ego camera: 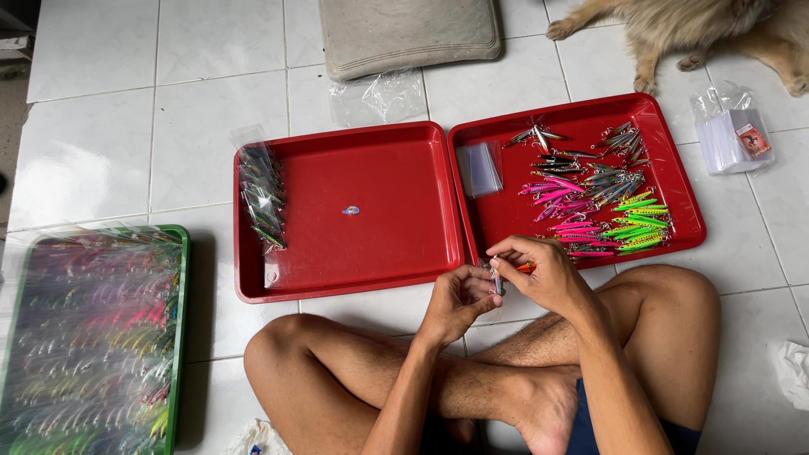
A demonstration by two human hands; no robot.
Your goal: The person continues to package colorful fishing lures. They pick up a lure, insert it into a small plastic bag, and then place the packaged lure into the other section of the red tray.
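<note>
Left of the empty red tray (350,261) lies a green tray (179,337) of bagged lures; packed lures (261,195) line the red tray's left wall; just below its right corner the left hand (455,301) and right hand (543,271) meet, fingers pinched shut on a small fishing lure (499,282); right of it a second red tray (683,206) holds loose coloured lures (602,198); beyond that rests a dog's paw (645,82); a hook could prick a fingertip, or the dog could scatter the lures.
</note>
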